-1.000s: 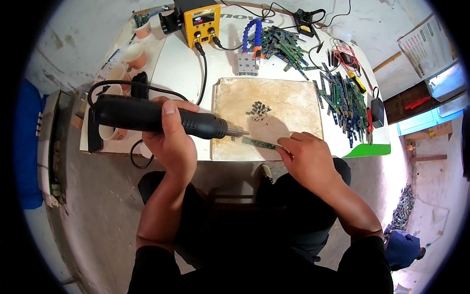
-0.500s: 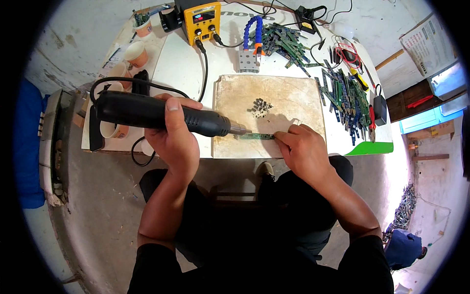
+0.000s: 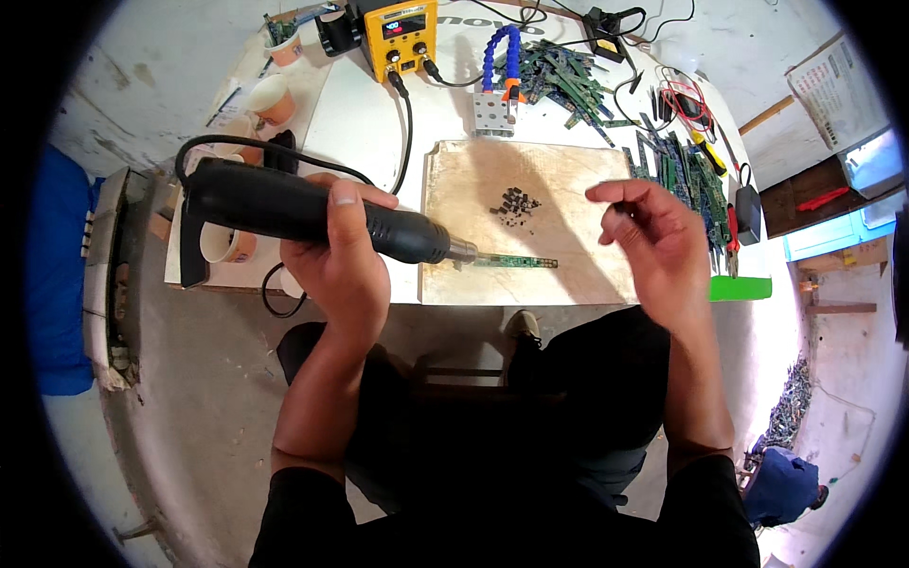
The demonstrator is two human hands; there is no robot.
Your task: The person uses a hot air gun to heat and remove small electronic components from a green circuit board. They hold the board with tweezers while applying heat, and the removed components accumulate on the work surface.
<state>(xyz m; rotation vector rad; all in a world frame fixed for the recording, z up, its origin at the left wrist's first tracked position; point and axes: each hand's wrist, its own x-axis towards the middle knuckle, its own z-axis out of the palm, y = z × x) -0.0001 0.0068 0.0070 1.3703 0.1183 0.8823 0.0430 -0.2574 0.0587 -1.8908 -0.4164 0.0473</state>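
Observation:
My left hand (image 3: 336, 246) is closed round a black hot-air gun (image 3: 265, 204), its metal nozzle pointing right at the left end of a narrow green circuit board (image 3: 521, 262) lying on a stained beige mat (image 3: 454, 170). My right hand (image 3: 653, 246) is raised above the mat's right side, off the board, fingers partly curled and apart; a dark spot by the thumb is too small to make out. A small pile of black components (image 3: 514, 204) lies on the mat beyond the board.
Behind are a yellow soldering station (image 3: 402, 38), a blue segmented hose on a metal block (image 3: 493, 114), and piles of board strips (image 3: 559, 76). Paper cups (image 3: 270, 99) line the left; tools and cables (image 3: 705, 151) lie right. A co-worker (image 3: 776, 483) is at lower right.
My right hand has let go of the board and moved up and to the right. The board now lies straighter under the nozzle; my left hand still holds the gun.

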